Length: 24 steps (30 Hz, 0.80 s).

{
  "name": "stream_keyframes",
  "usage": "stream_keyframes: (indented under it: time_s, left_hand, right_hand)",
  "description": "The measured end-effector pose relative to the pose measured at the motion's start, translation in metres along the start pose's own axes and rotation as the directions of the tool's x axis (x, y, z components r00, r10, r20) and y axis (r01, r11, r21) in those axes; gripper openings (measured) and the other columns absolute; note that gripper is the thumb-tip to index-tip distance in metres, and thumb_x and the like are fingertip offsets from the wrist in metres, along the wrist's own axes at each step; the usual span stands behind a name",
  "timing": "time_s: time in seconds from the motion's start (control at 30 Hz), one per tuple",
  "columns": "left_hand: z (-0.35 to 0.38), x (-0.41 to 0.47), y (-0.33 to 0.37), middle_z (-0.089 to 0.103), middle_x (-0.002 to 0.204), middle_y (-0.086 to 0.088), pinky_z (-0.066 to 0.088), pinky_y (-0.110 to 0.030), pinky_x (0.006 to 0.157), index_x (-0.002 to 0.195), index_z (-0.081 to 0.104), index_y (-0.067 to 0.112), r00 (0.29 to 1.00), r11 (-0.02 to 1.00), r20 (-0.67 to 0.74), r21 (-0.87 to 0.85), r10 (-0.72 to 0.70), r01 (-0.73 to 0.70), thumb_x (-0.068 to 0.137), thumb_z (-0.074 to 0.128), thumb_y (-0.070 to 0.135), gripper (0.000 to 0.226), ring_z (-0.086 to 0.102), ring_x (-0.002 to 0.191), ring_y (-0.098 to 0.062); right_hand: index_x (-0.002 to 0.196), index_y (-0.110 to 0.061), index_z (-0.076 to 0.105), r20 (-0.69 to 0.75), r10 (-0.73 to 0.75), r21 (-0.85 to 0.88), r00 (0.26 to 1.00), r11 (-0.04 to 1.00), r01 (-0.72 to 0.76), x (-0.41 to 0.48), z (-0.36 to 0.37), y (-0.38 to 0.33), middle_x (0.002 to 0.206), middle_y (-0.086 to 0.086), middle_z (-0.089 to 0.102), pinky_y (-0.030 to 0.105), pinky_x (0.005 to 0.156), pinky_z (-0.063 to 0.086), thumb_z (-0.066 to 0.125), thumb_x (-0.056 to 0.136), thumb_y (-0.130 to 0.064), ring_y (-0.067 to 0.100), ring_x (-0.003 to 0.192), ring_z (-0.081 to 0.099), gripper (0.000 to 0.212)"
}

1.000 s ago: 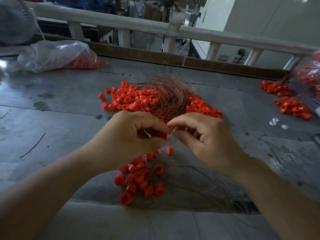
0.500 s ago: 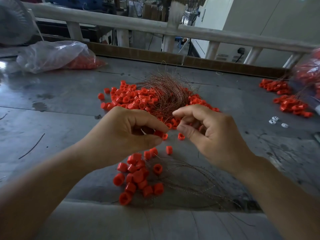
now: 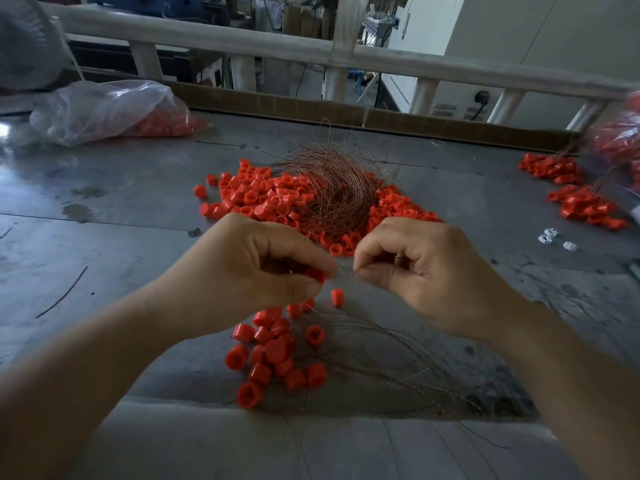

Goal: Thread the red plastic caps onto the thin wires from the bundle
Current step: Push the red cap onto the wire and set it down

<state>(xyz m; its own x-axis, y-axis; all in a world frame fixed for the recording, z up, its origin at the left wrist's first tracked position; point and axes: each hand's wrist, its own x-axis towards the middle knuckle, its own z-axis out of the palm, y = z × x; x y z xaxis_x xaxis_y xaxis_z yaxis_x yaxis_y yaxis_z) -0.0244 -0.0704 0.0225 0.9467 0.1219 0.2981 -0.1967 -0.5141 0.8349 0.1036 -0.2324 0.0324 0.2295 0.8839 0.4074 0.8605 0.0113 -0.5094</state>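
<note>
A tangled bundle of thin coppery wires point(image 3: 332, 188) lies on a heap of loose red plastic caps point(image 3: 263, 199) in the middle of the metal table point(image 3: 121, 188). My left hand point(image 3: 242, 271) pinches a red cap point(image 3: 317, 273) between thumb and fingers. My right hand point(image 3: 426, 271) pinches a thin wire point(image 3: 346, 268) whose tip points at that cap, a small gap away. Below my hands lies a cluster of caps with wires through them point(image 3: 273, 355), their wires point(image 3: 398, 362) fanning to the right.
A clear bag holding red caps point(image 3: 114, 110) lies at the back left. More caps with wires point(image 3: 575, 195) and another bag point(image 3: 620, 140) sit at the right edge. Small white pieces point(image 3: 554, 237) lie nearby. A white railing point(image 3: 311, 53) runs behind the table.
My right hand drew back from the wire bundle to the right and now holds a wire tip level with the cap. My left hand stayed put with its cap.
</note>
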Motion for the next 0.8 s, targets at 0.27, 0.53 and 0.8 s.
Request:
stream_keyframes:
  time_s: [0.27,0.53,0.8]
  left_hand:
    - [-0.001,0.000,0.000,0.068,0.088,0.023,0.050,-0.009,0.066,0.094,0.065,0.045,1.000,1.000,0.028,0.014,-0.004,0.004,0.064,0.070,0.021,0.039,0.066,0.075,0.003]
    - [0.003,0.004,0.000,0.070,0.094,0.018,0.053,-0.014,0.066,0.092,0.069,0.036,0.999,0.999,-0.040,-0.031,-0.029,0.027,0.067,0.079,0.027,0.028,0.068,0.077,-0.005]
    - [0.004,0.005,-0.002,0.073,0.073,0.008,0.051,-0.011,0.062,0.084,0.068,0.029,0.971,0.985,-0.208,-0.144,-0.119,0.090,0.055,0.068,0.018,0.031,0.068,0.061,-0.005]
  right_hand:
    - [0.081,-0.011,0.066,0.006,0.040,0.020,0.999,0.999,-0.040,0.001,-0.001,0.001,0.074,-0.013,0.059,0.006,0.066,0.040,0.068,0.078,-0.011,0.001,0.076,0.055,0.004]
    - [0.078,-0.011,0.069,-0.121,0.041,-0.073,0.992,0.996,-0.050,0.001,0.004,-0.001,0.073,-0.005,0.062,0.013,0.066,0.043,0.062,0.076,-0.015,0.006,0.072,0.055,0.009]
    - [0.081,-0.031,0.062,-0.257,0.089,0.084,0.962,0.994,-0.069,0.000,-0.004,-0.009,0.070,-0.019,0.061,0.010,0.057,0.043,0.059,0.079,-0.018,0.005,0.063,0.059,0.013]
